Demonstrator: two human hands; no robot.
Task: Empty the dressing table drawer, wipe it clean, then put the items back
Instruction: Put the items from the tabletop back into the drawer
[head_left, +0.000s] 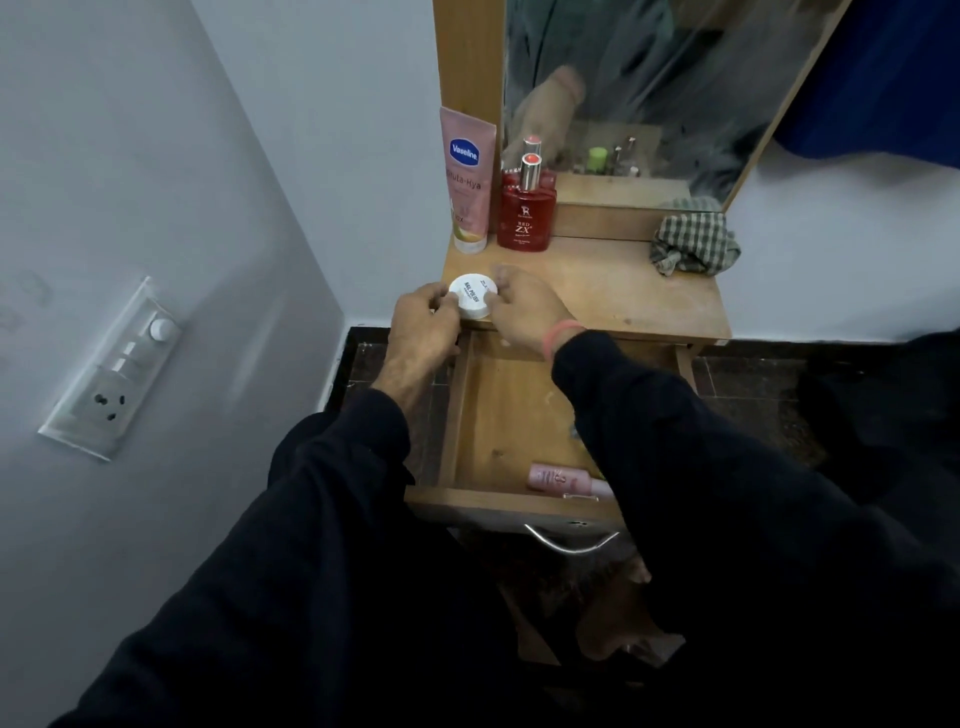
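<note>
The open wooden drawer (498, 415) of the dressing table is pulled out toward the person, its metal handle (571, 543) facing the camera. Inside it, against the front wall, lies a pale pink tube (563, 480) on its side, partly covered by the right sleeve. A small pale fleck shows on the bare wooden bottom near the back; the right part of the drawer is hidden by the arm, so what else lies there cannot be told.

Just above the drawer's back edge, at the front left corner of the wooden surface (623, 291), a small round white jar labelled "nail polish" (472, 296) is held between both hands. The left hand (423, 327) pinches its left side with thumb and fingers curled round the rim; the right hand (524, 306) has the same kind of grip on the right side, fingers bent over the lid's edge. Whether the jar rests on the surface or is held just over it cannot be told.

Further back on the surface, against the mirror's wooden frame, stands a pink Vaseline lotion tube (465, 182) on its cap, and just beside it on the right a red square perfume bottle with a silver neck and coral cap (525, 208). At the right rear corner lies a crumpled green-and-white checked cloth (693, 241). The mirror (649, 93) behind reflects the bottle and a hand. On the grey wall to the left sits a white switch-and-socket plate (111, 369).
</note>
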